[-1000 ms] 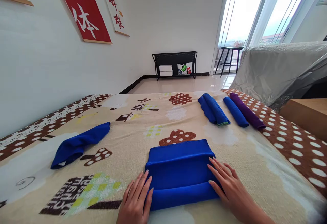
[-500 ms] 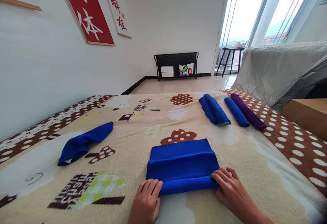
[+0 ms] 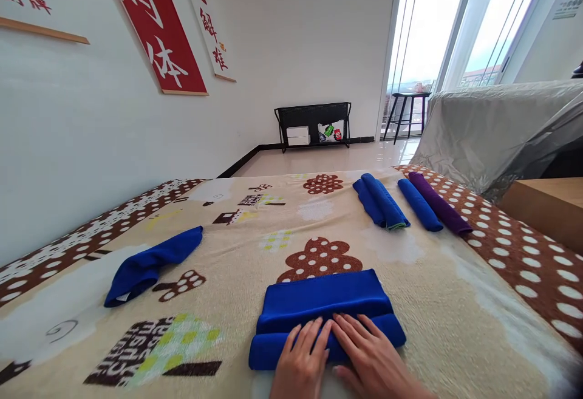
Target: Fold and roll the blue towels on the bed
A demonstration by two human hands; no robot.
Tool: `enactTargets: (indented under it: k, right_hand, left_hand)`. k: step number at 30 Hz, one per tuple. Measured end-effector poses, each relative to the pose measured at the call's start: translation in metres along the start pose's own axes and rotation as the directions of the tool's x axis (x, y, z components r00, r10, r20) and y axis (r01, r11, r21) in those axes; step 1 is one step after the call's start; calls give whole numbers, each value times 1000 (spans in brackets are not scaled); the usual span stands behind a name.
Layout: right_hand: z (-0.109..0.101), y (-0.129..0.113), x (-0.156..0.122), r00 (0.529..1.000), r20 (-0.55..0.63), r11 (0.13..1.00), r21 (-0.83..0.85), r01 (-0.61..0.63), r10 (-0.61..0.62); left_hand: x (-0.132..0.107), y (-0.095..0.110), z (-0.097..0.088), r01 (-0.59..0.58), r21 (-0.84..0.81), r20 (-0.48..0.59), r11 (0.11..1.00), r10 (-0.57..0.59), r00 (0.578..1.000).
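A blue towel (image 3: 319, 296) lies partly rolled on the patterned blanket, its near edge turned into a roll and its far part flat. My left hand (image 3: 303, 353) rests on the middle of the roll with the fingers stretched out. Right beside it, my right hand (image 3: 364, 350) presses on the same roll, fingers extended; the two hands' fingertips nearly meet. Away to the left, a crumpled blue cloth (image 3: 152, 264) lies loose on the blanket.
At the far right lie a thick blue rolled towel (image 3: 385, 201), a thinner blue roll (image 3: 419, 204) and a purple roll (image 3: 439, 203). The blanket (image 3: 218, 302) has slight wrinkles. Beyond are a black rack (image 3: 314, 126), a stool (image 3: 407, 113) and a plastic-covered piece of furniture (image 3: 496, 126).
Both hands have moved from the roll's two ends to its middle, and their fingers have straightened out flat. Less of the towel's flat part shows. The view has tilted up slightly.
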State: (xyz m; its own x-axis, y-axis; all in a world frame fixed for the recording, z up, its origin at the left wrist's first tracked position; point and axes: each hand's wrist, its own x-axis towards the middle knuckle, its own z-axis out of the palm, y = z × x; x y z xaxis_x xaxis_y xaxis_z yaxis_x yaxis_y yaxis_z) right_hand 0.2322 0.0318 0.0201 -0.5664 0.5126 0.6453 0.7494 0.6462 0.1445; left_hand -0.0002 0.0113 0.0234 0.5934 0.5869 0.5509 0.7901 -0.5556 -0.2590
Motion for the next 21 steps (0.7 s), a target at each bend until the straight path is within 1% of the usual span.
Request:
enactTargets:
  k: [2,3,5,6,7,8,10,12,13,14,15,17,19,20,21]
  right_hand:
    - [-7,20,-13,997,65,994,-104,-35,41]
    - [-11,31,-21,994,72,986,-150,-73,85]
    - [-18,47,-32,987,50,968,-209,-138,152]
    - [-21,49,-33,985,36,963,-221,-156,168]
    - [-22,47,-31,984,23,961,-221,-167,176]
    - [-22,41,-26,985,21,965,-207,-163,171]
    - [-17,21,-10,991,50,984,-135,-115,123]
    - [-8,2,4,995,91,999,-21,-44,45]
    - [-2,-3,7,994,110,999,24,-25,22]
    - [2,-4,7,992,127,999,43,-29,24]
    - [6,0,4,989,141,998,29,-50,45]
    - [6,19,-10,983,145,992,-79,-101,111]
    - [-1,41,-26,982,102,968,-215,-133,157]
    - [-7,48,-32,983,73,954,-261,-144,169]
    - [-12,51,-34,983,48,945,-289,-155,176]
  left_hand:
    - [-22,-22,-4,37,93,-1,995,-37,999]
    - [-35,-35,-7,73,135,-6,988,-72,997]
    - [-55,-53,-17,159,204,-27,966,-157,987]
    - [-59,-55,-22,194,226,-42,955,-190,981]
    - [-57,-52,-25,209,236,-56,949,-201,978]
    - [-49,-45,-26,198,229,-66,953,-188,980]
    - [-24,-21,-24,113,163,-51,980,-106,993]
    - [3,2,-16,9,65,16,998,-10,1000]
    - [12,9,-12,-10,29,59,1000,8,998]
    - [16,10,-8,-1,12,97,1000,0,995]
    - [14,6,-6,28,16,122,999,-29,992]
    - [-5,-14,-5,111,71,116,991,-119,986]
    - [-32,-41,-9,177,139,49,974,-185,982]
    - [-42,-51,-12,195,167,4,966,-199,980]
    - [-49,-56,-15,204,186,-38,961,-201,979]
